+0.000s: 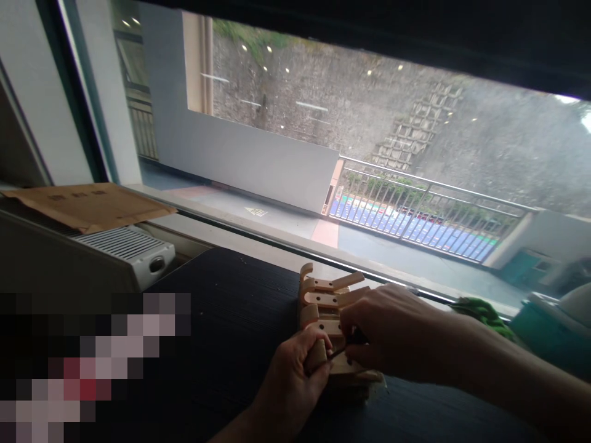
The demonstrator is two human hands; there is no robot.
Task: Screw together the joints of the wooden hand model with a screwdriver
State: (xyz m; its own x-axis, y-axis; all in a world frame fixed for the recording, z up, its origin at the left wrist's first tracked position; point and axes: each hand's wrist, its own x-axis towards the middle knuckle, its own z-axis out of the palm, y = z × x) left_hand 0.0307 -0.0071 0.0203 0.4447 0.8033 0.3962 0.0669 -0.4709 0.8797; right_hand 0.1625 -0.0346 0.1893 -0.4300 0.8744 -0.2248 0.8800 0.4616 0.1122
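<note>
On the dark table stands a light wooden assembly (329, 301) with several curved arms and dark screw heads, set in rows. My left hand (293, 375) is closed around a rounded wooden piece (316, 355) at the near end of the assembly. My right hand (385, 326) comes in from the right, fingers wrapped around the dark handle of a screwdriver (356, 336). Its thin shaft slants down and left to the wooden piece by my left fingertips. Whether the tip sits in a screw is hidden.
The dark table (221, 320) meets a window sill. At left, a brown envelope (92, 206) lies on a white vented unit (152, 261). Green cloth (482, 315) and a teal container (549, 335) are at right. A pixelated patch covers the lower left.
</note>
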